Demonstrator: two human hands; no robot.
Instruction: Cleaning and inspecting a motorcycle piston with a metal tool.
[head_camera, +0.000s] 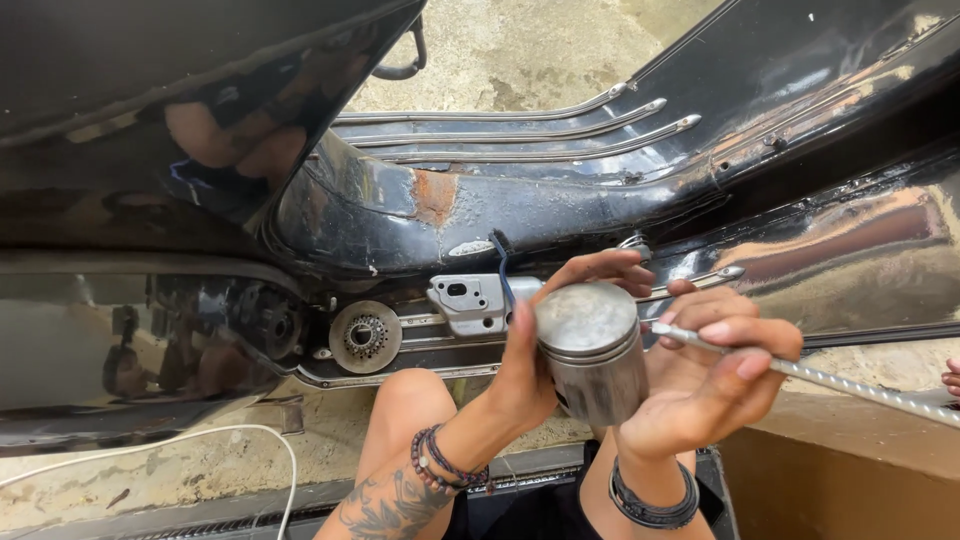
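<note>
A grey metal piston (592, 350) with ring grooves near its flat crown is held up in front of me. My left hand (540, 345) grips it from the left, thumb along its side and fingers curled over the far rim. Just right of the piston, my right hand (705, 375) is closed around a thin threaded metal rod (850, 385), whose tip sits close to the piston's crown edge. Both wrists wear bracelets.
A black scooter body (620, 190) lies on its side ahead, with chrome floor rails (520, 130), a rust patch (436, 195), a grey bracket (470, 300) and a round geared part (365, 336). A white cable (250, 435) crosses the concrete floor at left. My knee (410, 400) is below.
</note>
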